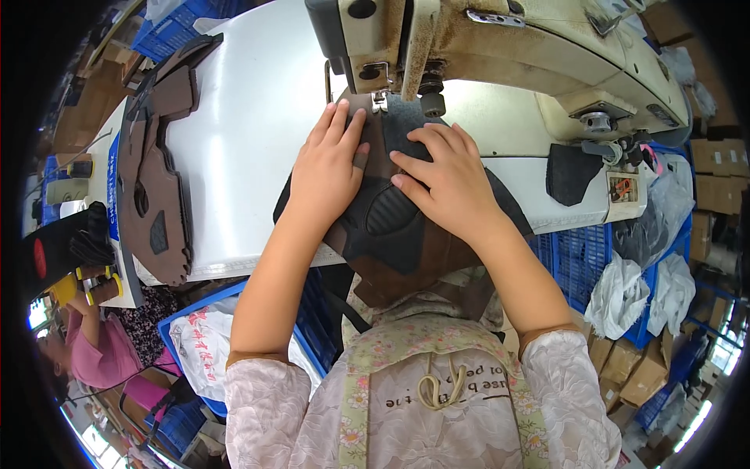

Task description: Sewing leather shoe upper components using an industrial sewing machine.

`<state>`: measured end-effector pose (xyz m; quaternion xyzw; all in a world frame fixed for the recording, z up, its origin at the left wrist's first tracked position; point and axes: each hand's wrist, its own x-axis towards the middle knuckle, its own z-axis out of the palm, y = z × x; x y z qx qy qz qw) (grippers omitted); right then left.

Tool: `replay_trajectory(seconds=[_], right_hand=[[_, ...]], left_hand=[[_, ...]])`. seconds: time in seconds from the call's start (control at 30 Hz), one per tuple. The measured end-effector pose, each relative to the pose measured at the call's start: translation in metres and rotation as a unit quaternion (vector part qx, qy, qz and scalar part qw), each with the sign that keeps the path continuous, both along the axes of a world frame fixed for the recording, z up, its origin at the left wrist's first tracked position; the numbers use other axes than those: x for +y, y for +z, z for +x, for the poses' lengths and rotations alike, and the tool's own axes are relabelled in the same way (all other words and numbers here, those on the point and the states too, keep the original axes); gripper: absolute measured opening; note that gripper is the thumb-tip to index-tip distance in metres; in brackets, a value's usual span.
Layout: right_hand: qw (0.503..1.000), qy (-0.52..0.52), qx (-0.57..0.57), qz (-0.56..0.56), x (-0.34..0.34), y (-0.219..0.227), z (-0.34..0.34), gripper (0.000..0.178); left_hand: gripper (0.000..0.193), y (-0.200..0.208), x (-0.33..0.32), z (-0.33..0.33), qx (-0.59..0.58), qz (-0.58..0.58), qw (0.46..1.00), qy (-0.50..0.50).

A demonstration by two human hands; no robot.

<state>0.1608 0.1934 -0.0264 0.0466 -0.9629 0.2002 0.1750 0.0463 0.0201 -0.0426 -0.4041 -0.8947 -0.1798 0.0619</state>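
Note:
A brown and black panel of leather-like material point(394, 254) lies under the presser foot point(380, 102) of a sewing machine point(500, 59) and hangs over the table's front edge toward my lap. My left hand point(332, 160) rests flat on its left side, fingers stretched toward the foot. On the right side my right hand point(449, 176) presses down with its fingers spread. Between the hands shows a ribbed oval patch point(391, 209) on the panel. The needle tip is too small to make out.
Stacked brown cut pieces point(160, 172) lie on the white table point(242, 117) at left. A small black piece point(573, 173) sits at right. Blue crates point(574, 262) stand beside and below the table. A person in pink point(101, 348) sits at far left.

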Motion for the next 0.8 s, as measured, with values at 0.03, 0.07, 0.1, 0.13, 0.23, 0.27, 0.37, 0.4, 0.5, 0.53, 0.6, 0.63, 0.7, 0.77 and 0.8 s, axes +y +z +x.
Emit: replay_trajectory(seconds=[0.03,0.07,0.1,0.13,0.23,0.27,0.37,0.4,0.5,0.53,0.6,0.63,0.7,0.77,0.8], right_hand=[[1.000,0.001,0.002,0.000,0.000,0.001,-0.001,0.028],[1.000,0.000,-0.004,0.001,0.001,0.003,-0.002,0.028],[1.000,-0.001,-0.010,0.002,0.001,0.005,-0.003,0.027],[1.000,0.001,-0.009,0.002,0.000,0.004,-0.004,0.027],[1.000,-0.013,0.013,0.014,-0.004,-0.002,-0.007,0.026],[0.999,-0.020,0.018,0.018,-0.005,-0.002,-0.008,0.026],[0.999,-0.032,0.030,0.018,-0.009,-0.003,-0.010,0.024],[0.998,-0.038,0.037,0.015,-0.009,-0.003,-0.011,0.023],[0.998,-0.051,0.039,-0.023,-0.010,-0.002,-0.014,0.020],[0.998,-0.050,0.038,-0.023,-0.011,-0.003,-0.015,0.020],[0.997,-0.057,0.051,-0.012,-0.011,-0.006,-0.015,0.019],[0.997,-0.056,0.050,-0.012,-0.011,-0.008,-0.016,0.019],[0.997,-0.059,0.056,-0.001,-0.010,-0.013,-0.017,0.020],[0.996,-0.060,0.058,-0.004,-0.008,-0.018,-0.019,0.020],[0.996,-0.061,0.061,-0.007,-0.008,-0.020,-0.020,0.019]], left_hand=[[0.047,0.000,0.001,-0.001,-0.005,-0.001,1.000,0.002],[0.047,0.001,0.003,-0.002,-0.010,-0.001,1.000,0.004],[0.047,0.001,0.003,-0.003,-0.008,-0.001,1.000,0.005],[0.047,0.000,0.004,-0.004,-0.003,0.002,1.000,0.005],[0.046,-0.002,0.006,-0.008,0.007,0.010,1.000,0.005],[0.046,-0.003,0.007,-0.009,0.012,0.016,1.000,0.005],[0.045,-0.008,0.008,-0.015,0.037,0.012,0.999,0.015],[0.045,-0.007,0.009,-0.016,0.037,0.012,0.999,0.015],[0.044,-0.005,0.012,-0.019,0.028,0.031,0.999,0.002],[0.043,-0.006,0.012,-0.021,0.031,0.035,0.999,0.001],[0.043,-0.009,0.014,-0.024,0.033,0.038,0.999,0.002],[0.042,-0.010,0.014,-0.026,0.038,0.036,0.999,-0.001],[0.042,-0.011,0.016,-0.030,0.043,0.036,0.998,-0.004],[0.041,-0.011,0.017,-0.033,0.021,0.010,1.000,0.004],[0.043,-0.011,0.016,-0.034,0.027,0.018,0.999,-0.005]])
